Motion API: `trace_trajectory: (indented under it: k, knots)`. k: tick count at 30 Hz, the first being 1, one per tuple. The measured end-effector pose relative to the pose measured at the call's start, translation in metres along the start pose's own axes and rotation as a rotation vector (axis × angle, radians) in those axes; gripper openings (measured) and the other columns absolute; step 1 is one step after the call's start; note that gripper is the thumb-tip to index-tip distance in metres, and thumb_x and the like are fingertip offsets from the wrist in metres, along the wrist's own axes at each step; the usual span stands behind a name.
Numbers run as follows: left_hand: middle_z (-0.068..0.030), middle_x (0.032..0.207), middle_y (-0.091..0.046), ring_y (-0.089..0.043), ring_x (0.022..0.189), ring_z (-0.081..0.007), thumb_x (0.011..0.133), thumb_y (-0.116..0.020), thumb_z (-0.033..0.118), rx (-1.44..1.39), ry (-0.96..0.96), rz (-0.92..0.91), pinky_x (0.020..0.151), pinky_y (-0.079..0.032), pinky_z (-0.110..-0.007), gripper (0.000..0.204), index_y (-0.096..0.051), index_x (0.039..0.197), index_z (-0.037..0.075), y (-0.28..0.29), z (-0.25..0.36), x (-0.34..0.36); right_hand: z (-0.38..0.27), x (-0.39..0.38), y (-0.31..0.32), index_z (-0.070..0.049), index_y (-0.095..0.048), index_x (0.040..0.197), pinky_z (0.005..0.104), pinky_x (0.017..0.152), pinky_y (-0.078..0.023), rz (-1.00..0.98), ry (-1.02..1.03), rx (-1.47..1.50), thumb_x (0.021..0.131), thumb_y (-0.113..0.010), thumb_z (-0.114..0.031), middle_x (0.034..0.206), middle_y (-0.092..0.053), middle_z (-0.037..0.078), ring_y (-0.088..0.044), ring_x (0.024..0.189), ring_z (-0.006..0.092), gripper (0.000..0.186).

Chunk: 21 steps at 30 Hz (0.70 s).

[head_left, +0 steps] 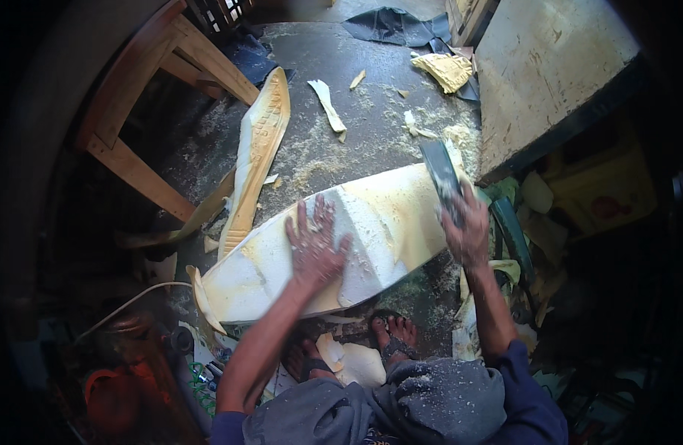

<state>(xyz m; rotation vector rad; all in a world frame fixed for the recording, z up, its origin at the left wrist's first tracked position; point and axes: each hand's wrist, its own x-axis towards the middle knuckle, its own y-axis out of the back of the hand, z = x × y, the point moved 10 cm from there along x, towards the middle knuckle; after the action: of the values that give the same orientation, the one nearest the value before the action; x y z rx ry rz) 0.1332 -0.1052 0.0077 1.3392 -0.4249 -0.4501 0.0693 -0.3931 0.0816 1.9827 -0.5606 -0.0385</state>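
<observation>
A long, rounded slab of white and yellowish foam (390,196) lies across in front of me, above my feet. My left hand (317,245) rests flat on its upper face, fingers spread and dusted with crumbs. At the slab's right end, my right hand (466,228) is closed round a long, dark, flat tool (439,159), slightly smeared by motion. The tool's far end points up and away; its underside is hidden, so I cannot tell its exact kind.
A curved, embossed foam strip (261,148) leans beyond the slab, near a wooden stool frame (141,178). Foam scraps (327,104) and crumbs litter the dark floor. A worn board (549,70) stands at the far right. A yellow container (616,178) sits in shadow below it.
</observation>
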Motion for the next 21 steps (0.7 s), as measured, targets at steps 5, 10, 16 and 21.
trace_trajectory:
  k: [5, 10, 16, 21]
  knots:
    - [-0.018, 0.174, -0.02, -0.013, 0.156, -0.0579, 0.098, -0.057, 0.061, -0.24, -0.373, -0.069, 0.121, -0.009, -0.077, 0.08, -0.037, 0.165, 0.022, -0.03, 0.117, -0.09, 0.01, 0.05, -0.035, -0.026, -0.065, 0.144, 0.0498, 0.104, -0.049, -0.159, 0.252, -0.259, 0.097, -0.068, -0.035, 0.16, -0.049, 0.014, -0.058, 0.117, 0.0417, 0.049]
    - [-0.0099, 0.17, -0.033, -0.027, 0.154, -0.0518, 0.095, -0.063, 0.043, -0.109, -0.543, -0.02, 0.12, -0.023, -0.074, 0.07, -0.044, 0.16, 0.028, -0.03, 0.118, -0.116, 0.066, 0.019, -0.039, -0.035, -0.058, 0.151, 0.0532, 0.099, -0.053, -0.302, 0.17, -0.302, 0.101, -0.062, -0.04, 0.165, -0.045, 0.009, -0.057, 0.122, 0.0438, 0.05]
    - [-0.0004, 0.172, -0.031, -0.034, 0.157, -0.0315, 0.098, -0.051, 0.026, -0.148, -0.932, -0.089, 0.128, -0.027, -0.061, 0.068, -0.034, 0.161, 0.041, -0.028, 0.141, -0.101, 0.129, -0.098, 0.03, -0.016, -0.063, 0.146, 0.0501, 0.103, -0.05, -0.141, -0.043, -0.492, 0.098, -0.067, -0.033, 0.167, -0.041, 0.014, -0.059, 0.119, 0.0456, 0.051]
    - [-0.003, 0.175, -0.026, -0.028, 0.159, -0.034, 0.1, -0.054, 0.022, -0.012, -0.787, -0.071, 0.129, -0.018, -0.065, 0.06, -0.044, 0.154, 0.046, -0.021, 0.102, -0.002, 0.143, -0.198, 0.053, -0.011, -0.053, 0.154, 0.0499, 0.11, -0.047, -0.175, -0.36, -0.09, 0.094, -0.073, -0.038, 0.163, -0.042, 0.025, -0.057, 0.131, 0.0491, 0.069]
